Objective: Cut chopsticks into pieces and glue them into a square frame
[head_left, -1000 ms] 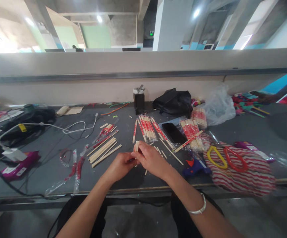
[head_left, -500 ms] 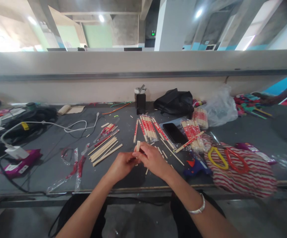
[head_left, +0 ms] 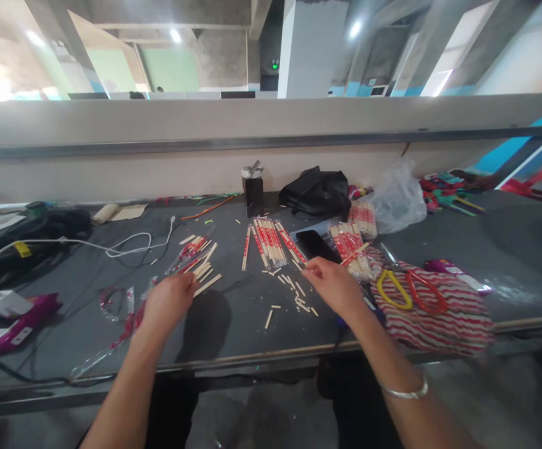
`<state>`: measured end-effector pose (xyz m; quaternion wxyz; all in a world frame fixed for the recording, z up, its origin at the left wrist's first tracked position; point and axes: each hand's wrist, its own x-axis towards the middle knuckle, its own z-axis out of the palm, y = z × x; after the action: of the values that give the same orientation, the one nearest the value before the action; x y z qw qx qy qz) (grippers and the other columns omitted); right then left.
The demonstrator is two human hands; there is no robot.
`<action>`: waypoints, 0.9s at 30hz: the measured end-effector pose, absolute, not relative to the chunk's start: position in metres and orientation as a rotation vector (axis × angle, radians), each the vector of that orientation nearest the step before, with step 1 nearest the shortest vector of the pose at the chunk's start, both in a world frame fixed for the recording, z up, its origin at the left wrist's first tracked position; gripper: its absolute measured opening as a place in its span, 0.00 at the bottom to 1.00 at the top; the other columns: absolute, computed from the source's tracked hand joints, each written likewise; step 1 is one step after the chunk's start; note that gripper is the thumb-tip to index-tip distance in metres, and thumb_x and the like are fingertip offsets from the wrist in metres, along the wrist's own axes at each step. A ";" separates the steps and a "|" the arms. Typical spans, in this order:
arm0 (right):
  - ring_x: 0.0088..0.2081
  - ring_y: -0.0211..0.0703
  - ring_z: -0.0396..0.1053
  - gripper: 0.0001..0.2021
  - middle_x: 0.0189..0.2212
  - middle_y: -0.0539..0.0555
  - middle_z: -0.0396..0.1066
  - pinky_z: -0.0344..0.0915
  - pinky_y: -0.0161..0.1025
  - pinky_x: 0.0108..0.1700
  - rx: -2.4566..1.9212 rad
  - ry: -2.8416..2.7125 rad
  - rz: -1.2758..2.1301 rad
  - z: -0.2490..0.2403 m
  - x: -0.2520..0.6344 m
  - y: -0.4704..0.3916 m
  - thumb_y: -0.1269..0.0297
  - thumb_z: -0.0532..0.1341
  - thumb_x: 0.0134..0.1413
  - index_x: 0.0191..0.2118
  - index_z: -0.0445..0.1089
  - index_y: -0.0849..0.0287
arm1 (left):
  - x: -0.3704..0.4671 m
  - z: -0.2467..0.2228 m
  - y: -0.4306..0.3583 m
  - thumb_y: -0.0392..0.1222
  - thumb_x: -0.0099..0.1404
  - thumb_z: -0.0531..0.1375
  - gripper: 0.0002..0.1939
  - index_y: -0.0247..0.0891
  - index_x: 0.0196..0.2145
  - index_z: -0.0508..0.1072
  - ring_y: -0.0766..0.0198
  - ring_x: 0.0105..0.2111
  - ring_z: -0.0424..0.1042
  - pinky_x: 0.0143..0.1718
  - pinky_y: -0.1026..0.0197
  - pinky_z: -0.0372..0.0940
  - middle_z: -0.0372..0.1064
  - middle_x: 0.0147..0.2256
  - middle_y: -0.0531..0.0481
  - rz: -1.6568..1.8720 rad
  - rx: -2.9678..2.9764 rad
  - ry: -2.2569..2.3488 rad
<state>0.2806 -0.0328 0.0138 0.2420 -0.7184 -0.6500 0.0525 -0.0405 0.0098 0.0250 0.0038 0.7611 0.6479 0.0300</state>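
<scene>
Presently, your left hand: lowered over the left side of the table, fingers curled inward with little gap, at the near ends of the plain wooden sticks. You touch or nearly touch them; cannot tell whether any is gripped.
Your right hand: well apart from the left, thumb and index finger drawn close together near the smartphone; remaining fingers bent. Cannot tell whether you pinch anything between the tips.
Plain wooden sticks: loose pile left of centre, just beyond your left fingertips, lying at a slant and partly hidden by that hand.
Red-banded wooden sticks: row lying ahead of you, between your hands, in clear plastic.
Short stick pieces: scattered just left of your right hand.
Clear wrappers: beside your left wrist, red matter in them.
Bundled sticks: packed in plastic, right of the smartphone.
Striped cloth: right of your right forearm; a yellow loop handle and a red loop handle lie on it.
Silver bracelet: around your right forearm.
</scene>
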 end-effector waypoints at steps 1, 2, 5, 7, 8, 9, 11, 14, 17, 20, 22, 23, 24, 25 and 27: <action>0.31 0.43 0.71 0.07 0.27 0.52 0.74 0.55 0.35 0.29 -2.107 -1.776 0.156 0.014 0.291 -0.035 0.61 0.59 0.55 0.31 0.71 0.56 | -0.045 0.026 0.011 0.45 0.66 0.47 0.15 0.40 0.29 0.70 0.58 0.34 0.72 0.29 0.63 0.54 0.74 0.33 0.46 0.021 2.341 2.077; 0.29 0.43 0.70 0.07 0.26 0.52 0.74 0.53 0.35 0.27 -2.194 -1.800 0.186 0.013 0.300 -0.037 0.60 0.60 0.54 0.29 0.71 0.57 | -0.047 0.027 0.011 0.46 0.66 0.47 0.15 0.40 0.30 0.70 0.58 0.34 0.72 0.28 0.63 0.54 0.74 0.33 0.46 -0.041 2.306 2.101; 0.27 0.40 0.69 0.08 0.23 0.50 0.73 0.51 0.34 0.26 -2.237 -1.870 0.269 0.004 0.312 -0.042 0.61 0.63 0.49 0.23 0.69 0.57 | -0.048 0.025 0.012 0.46 0.65 0.47 0.15 0.41 0.31 0.71 0.57 0.36 0.73 0.29 0.63 0.56 0.74 0.34 0.46 -0.139 2.256 2.115; 0.26 0.40 0.68 0.09 0.22 0.50 0.73 0.50 0.34 0.26 -2.212 -1.887 0.274 -0.003 0.311 -0.043 0.63 0.63 0.48 0.21 0.69 0.57 | -0.048 0.023 0.014 0.46 0.65 0.47 0.15 0.41 0.33 0.73 0.56 0.37 0.73 0.30 0.63 0.58 0.75 0.36 0.45 -0.145 2.224 2.140; 0.27 0.40 0.68 0.09 0.22 0.50 0.73 0.50 0.34 0.26 -2.203 -1.885 0.265 -0.006 0.309 -0.043 0.64 0.62 0.48 0.21 0.69 0.57 | -0.049 0.021 0.015 0.46 0.64 0.48 0.16 0.41 0.35 0.73 0.55 0.38 0.73 0.31 0.62 0.59 0.75 0.36 0.44 -0.133 2.205 2.152; 0.26 0.40 0.68 0.09 0.22 0.50 0.73 0.50 0.34 0.26 -2.189 -1.879 0.255 -0.007 0.306 -0.043 0.65 0.61 0.48 0.20 0.69 0.57 | -0.050 0.020 0.016 0.46 0.64 0.48 0.16 0.41 0.36 0.74 0.54 0.38 0.73 0.31 0.62 0.60 0.75 0.37 0.44 -0.116 2.187 2.156; 0.26 0.40 0.69 0.08 0.21 0.49 0.73 0.52 0.34 0.26 -2.151 -1.852 0.233 -0.006 0.303 -0.042 0.65 0.60 0.48 0.21 0.70 0.56 | -0.052 0.017 0.019 0.46 0.63 0.49 0.16 0.42 0.39 0.74 0.53 0.39 0.74 0.32 0.60 0.61 0.76 0.39 0.44 -0.063 2.152 2.165; 0.29 0.41 0.71 0.08 0.25 0.50 0.75 0.57 0.34 0.31 -2.100 -1.747 0.147 0.002 0.314 -0.041 0.62 0.57 0.52 0.27 0.71 0.56 | -0.058 0.013 0.022 0.46 0.62 0.50 0.17 0.42 0.43 0.74 0.51 0.41 0.73 0.34 0.59 0.63 0.75 0.42 0.43 -0.004 2.086 2.190; 0.33 0.45 0.72 0.11 0.29 0.55 0.75 0.60 0.37 0.35 -2.099 -1.536 0.001 0.009 0.345 -0.040 0.60 0.54 0.54 0.31 0.71 0.58 | -0.062 0.009 0.024 0.46 0.62 0.50 0.18 0.40 0.43 0.74 0.51 0.41 0.73 0.35 0.58 0.63 0.75 0.41 0.42 0.036 2.110 2.188; 0.29 0.47 0.70 0.09 0.25 0.55 0.73 0.61 0.39 0.34 -2.036 -1.295 -0.076 0.010 0.372 -0.041 0.59 0.57 0.49 0.26 0.69 0.58 | -0.060 0.008 0.025 0.45 0.63 0.51 0.18 0.36 0.42 0.75 0.49 0.40 0.72 0.39 0.54 0.64 0.74 0.38 0.40 0.205 2.265 2.180; 0.28 0.45 0.70 0.08 0.24 0.53 0.72 0.61 0.39 0.33 -1.924 -1.270 -0.029 0.008 0.373 -0.044 0.60 0.58 0.48 0.25 0.68 0.57 | -0.049 0.008 0.022 0.45 0.64 0.51 0.17 0.35 0.41 0.75 0.50 0.40 0.71 0.42 0.53 0.64 0.73 0.38 0.41 0.514 2.395 2.113; 0.28 0.44 0.69 0.07 0.24 0.52 0.72 0.62 0.38 0.33 -1.853 -1.311 0.016 0.008 0.366 -0.047 0.60 0.57 0.48 0.26 0.67 0.57 | -0.041 0.008 0.019 0.45 0.66 0.50 0.17 0.35 0.41 0.75 0.52 0.41 0.71 0.43 0.53 0.64 0.73 0.38 0.41 0.720 2.452 2.032; 0.27 0.42 0.69 0.07 0.24 0.51 0.71 0.61 0.36 0.33 -1.781 -1.381 0.067 0.007 0.355 -0.050 0.61 0.57 0.49 0.27 0.67 0.57 | -0.031 0.009 0.015 0.45 0.67 0.50 0.16 0.36 0.43 0.74 0.54 0.42 0.70 0.43 0.55 0.64 0.72 0.39 0.43 0.928 2.497 1.920; 0.27 0.41 0.68 0.06 0.24 0.50 0.71 0.61 0.35 0.32 -1.713 -1.517 0.135 0.007 0.341 -0.053 0.62 0.57 0.50 0.27 0.66 0.57 | -0.020 0.009 0.009 0.44 0.67 0.50 0.15 0.38 0.44 0.73 0.56 0.43 0.70 0.46 0.55 0.64 0.72 0.41 0.44 1.089 2.585 1.763; 0.24 0.37 0.65 0.04 0.21 0.47 0.67 0.58 0.33 0.30 -1.618 -1.844 0.215 0.005 0.309 -0.061 0.67 0.56 0.51 0.27 0.65 0.57 | 0.004 0.008 -0.004 0.41 0.67 0.52 0.15 0.39 0.49 0.70 0.56 0.46 0.68 0.49 0.53 0.62 0.70 0.45 0.43 1.229 2.771 1.495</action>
<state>0.3085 -0.0608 0.0050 0.3328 -0.6196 -0.7061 0.0823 0.0041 -0.0042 0.0083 -0.1190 0.8141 0.4391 0.3609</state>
